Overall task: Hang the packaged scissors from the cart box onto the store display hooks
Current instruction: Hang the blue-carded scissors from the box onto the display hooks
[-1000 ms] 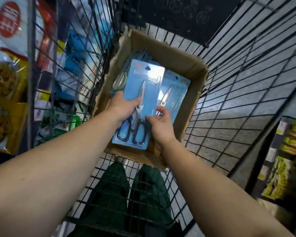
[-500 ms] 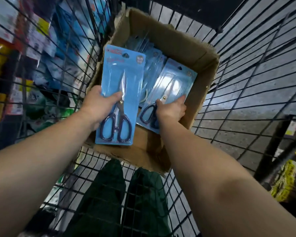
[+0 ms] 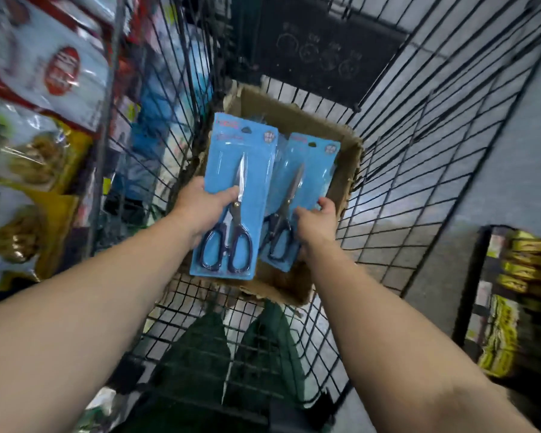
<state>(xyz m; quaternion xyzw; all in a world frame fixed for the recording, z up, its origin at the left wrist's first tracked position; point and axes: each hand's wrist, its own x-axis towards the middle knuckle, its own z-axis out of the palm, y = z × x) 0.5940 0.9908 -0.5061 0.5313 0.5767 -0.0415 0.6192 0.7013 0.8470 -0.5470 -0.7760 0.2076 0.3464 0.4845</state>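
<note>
A brown cardboard box (image 3: 347,170) stands in the black wire cart (image 3: 403,189). My left hand (image 3: 200,207) grips a blue card pack of dark-handled scissors (image 3: 231,170) by its left edge, held above the box's near left corner. My right hand (image 3: 317,223) grips a second blue scissors pack (image 3: 310,170), lifted and tilted over the box. What else lies in the box is hidden behind the two packs. No display hooks are visible.
Shelves of bagged goods (image 3: 38,145) stand left of the cart, seen partly through its wire side. More yellow packets (image 3: 519,295) sit on a low shelf at right. A dark panel (image 3: 319,51) stands beyond the cart's far end. Green trouser legs (image 3: 225,354) show through the cart floor.
My right hand went from the first pack to a second one and has lifted it out of the box. My left hand has kept its pack and raised it.
</note>
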